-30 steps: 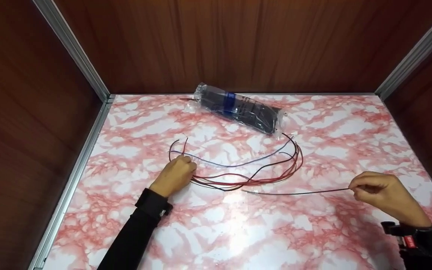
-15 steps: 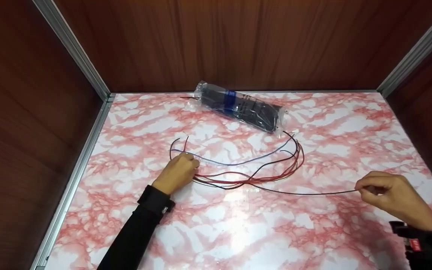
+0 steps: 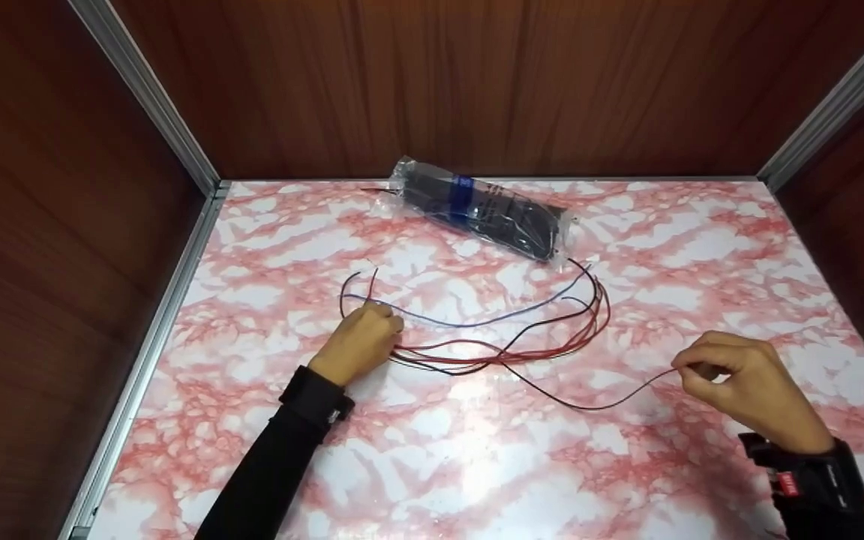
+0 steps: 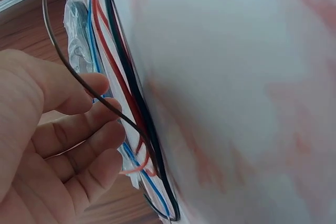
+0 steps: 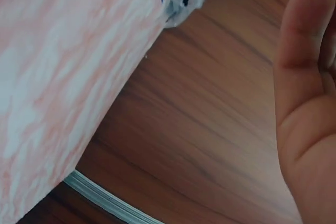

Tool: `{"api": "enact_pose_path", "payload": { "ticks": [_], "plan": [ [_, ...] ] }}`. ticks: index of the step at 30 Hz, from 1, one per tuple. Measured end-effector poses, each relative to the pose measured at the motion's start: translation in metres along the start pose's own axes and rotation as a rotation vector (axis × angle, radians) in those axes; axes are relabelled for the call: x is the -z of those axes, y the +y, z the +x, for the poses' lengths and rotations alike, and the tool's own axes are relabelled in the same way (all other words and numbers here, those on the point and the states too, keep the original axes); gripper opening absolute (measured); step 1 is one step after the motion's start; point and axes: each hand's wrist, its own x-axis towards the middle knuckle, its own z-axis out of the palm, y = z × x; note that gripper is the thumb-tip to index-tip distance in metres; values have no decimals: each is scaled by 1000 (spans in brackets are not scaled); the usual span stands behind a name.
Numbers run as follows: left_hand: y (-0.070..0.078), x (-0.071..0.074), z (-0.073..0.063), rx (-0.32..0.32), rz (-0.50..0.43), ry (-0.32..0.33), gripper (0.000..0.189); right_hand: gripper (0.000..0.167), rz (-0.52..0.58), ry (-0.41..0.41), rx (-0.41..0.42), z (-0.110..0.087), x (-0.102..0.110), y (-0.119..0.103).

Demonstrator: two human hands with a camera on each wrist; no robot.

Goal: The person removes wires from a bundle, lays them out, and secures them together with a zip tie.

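Several thin electrical wires, among them red wires [image 3: 443, 343] and a blue wire [image 3: 462, 325], lie in a loose curve on the table. My left hand [image 3: 357, 343] is at the bundle's left end. In the left wrist view, a dark wire [image 4: 76, 74] crosses between its thumb and index fingertips, which hold it, beside the rest of the bundle. To the right, my right hand [image 3: 743, 382] pinches the end of a thin black wire [image 3: 589, 408], which sags in a curve back to the bundle. The right wrist view shows only part of this hand, its fingertips out of frame.
A clear plastic bag [image 3: 484, 210] with black contents and a blue band lies near the back wall [image 3: 477, 90]. Dark wire ends stick out from beside it. Wood-look panels and metal edge rails bound the marbled table [image 3: 432, 465] at the back and sides.
The right hand first moved slightly right with the wire stretched nearly straight, then came back left, so the wire now sags. The left hand stays nearly in place.
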Motion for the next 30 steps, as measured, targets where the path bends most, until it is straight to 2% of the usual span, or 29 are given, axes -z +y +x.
{"api": "enact_pose_path", "payload": {
  "ticks": [3, 6, 11, 14, 16, 19, 23, 26, 30],
  "plan": [
    [6, -1, 6, -8, 5, -22, 6, 41, 0, 54, -19, 2, -1, -9],
    [16, -3, 13, -25, 16, -33, 7, 43, 43, 45, -47, -3, -5, -9],
    [40, -11, 32, -114, 9, -55, 9, 50, 157, -135, -69, -18, -35, 11],
    [50, -17, 42, -151, 9, -84, 13, 46, 193, -266, -61, -21, -57, 16],
    [53, -19, 45, -147, 29, -95, 18, 41, 186, -340, -41, -21, -69, 18],
    [55, -22, 44, -137, 60, -100, 28, 32, 96, -426, -51, -20, -78, 20],
    [59, -27, 40, -160, 52, -78, 25, 26, -53, -486, -198, -18, -72, 25],
    [64, -28, 37, -195, 24, -65, 14, 26, -135, -465, -270, -18, -58, 30],
    [75, -26, 34, -256, 20, -60, 10, 29, -177, -363, -235, -20, -37, 34]
  ]
}}
